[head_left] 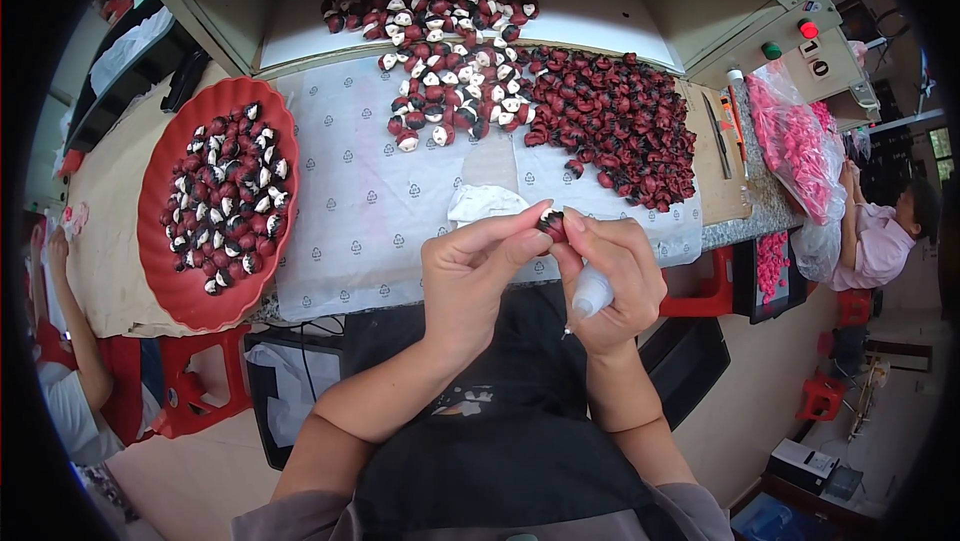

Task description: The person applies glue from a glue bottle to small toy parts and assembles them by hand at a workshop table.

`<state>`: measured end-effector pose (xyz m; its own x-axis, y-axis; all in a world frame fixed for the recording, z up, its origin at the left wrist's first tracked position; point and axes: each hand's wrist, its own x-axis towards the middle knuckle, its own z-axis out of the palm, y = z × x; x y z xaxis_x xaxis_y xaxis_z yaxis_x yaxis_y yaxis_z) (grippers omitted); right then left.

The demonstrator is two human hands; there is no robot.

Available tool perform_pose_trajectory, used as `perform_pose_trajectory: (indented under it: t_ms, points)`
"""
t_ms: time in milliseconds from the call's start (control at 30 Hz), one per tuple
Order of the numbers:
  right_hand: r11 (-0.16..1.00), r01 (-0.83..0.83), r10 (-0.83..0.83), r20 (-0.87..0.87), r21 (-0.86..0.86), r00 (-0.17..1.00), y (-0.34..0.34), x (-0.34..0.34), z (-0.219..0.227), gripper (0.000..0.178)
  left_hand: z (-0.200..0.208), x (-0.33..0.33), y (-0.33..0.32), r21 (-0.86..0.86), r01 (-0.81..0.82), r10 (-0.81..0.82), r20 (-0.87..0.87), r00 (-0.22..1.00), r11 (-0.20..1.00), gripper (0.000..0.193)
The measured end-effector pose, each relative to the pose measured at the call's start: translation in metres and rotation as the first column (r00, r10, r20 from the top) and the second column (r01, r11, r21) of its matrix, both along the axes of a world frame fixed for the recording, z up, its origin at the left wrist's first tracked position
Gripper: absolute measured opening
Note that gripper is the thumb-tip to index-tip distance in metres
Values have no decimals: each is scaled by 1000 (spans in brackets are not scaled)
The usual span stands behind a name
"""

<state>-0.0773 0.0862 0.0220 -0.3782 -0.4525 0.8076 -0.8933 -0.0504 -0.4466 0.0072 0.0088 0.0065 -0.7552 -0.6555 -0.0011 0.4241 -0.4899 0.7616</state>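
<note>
In front of my chest, my left hand (463,276) pinches a small dark red and black doll head (551,225) between thumb and fingertips. The thumb and forefinger of my right hand (622,286) also touch this piece from the other side. Tucked in the same right hand is a small white squeeze bottle (592,291), its thin tip pointing down. Just beyond my fingers lies a crumpled white cloth (485,204) on the printed sheet (340,181). Farther off is a pile of white-faced doll heads (460,81), and beside it a heap of dark red pieces (620,121).
At left, a red scalloped tray (157,191) holds many similar heads. Slim tools (718,136) and a bag of pink pieces (795,146) lie at right. An open-fronted booth (215,11) stands behind. Other people (885,231) sit at both sides; red stools (205,381) stand below.
</note>
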Motion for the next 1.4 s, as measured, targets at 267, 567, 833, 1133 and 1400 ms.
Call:
perform_pose_trajectory:
  t_ms: [267,567,833,1133,1400]
  points:
    - [977,-210,168,497,29,851,13,-2,10,21,-1,2,-15,-539,-102,158,59,986,836,21]
    - [914,-359,335,848,-187,410,17,-13,6,9,2,0,-22,-874,-169,209,-79,975,455,26]
    - [958,-287,173,803,-3,570,12,-14,1,11,-6,-2,-26,-834,-48,151,43,988,550,26]
    - [994,-3,-18,191,110,981,5,5,-6,32,-5,3,-20,172,334,-329,-55,943,927,31]
    - [993,-40,25,125,114,992,8,7,-3,28,-5,8,-19,-65,290,-291,0,957,955,25]
